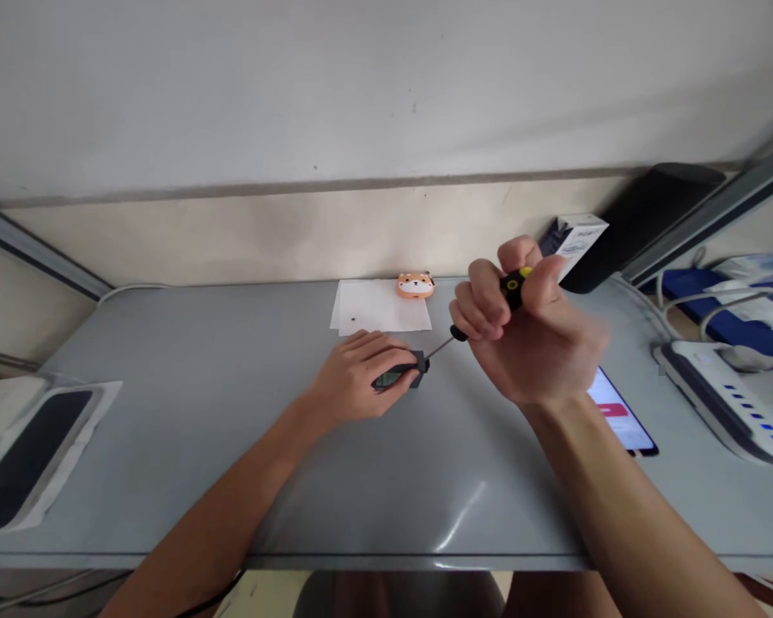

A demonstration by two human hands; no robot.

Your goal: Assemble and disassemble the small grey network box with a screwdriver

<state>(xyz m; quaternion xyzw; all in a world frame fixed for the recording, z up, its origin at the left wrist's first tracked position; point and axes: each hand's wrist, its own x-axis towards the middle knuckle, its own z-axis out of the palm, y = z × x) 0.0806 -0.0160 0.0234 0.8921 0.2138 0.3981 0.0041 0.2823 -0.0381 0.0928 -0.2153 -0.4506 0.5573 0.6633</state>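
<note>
My left hand (361, 378) is closed around a small dark device (418, 367) with a greenish face, pressing it against the grey desk. Its exact kind is hard to make out, since my fingers cover much of it. In my right hand (532, 330) is a screwdriver (513, 287) with a black and yellow handle. The thin shaft slants down to the left, and its tip meets the right end of the device. Just beyond, white paper sheets (380, 307) carry a tiny dark speck, perhaps a screw (353, 319).
An orange animal-faced case (416, 285) sits at the papers' back edge. A lit phone (624, 416) lies by my right forearm, with a power strip (727, 399) farther right. A small carton (573, 240) and a black cylinder (650, 215) stand behind. At left lies a dark flat device (32, 455).
</note>
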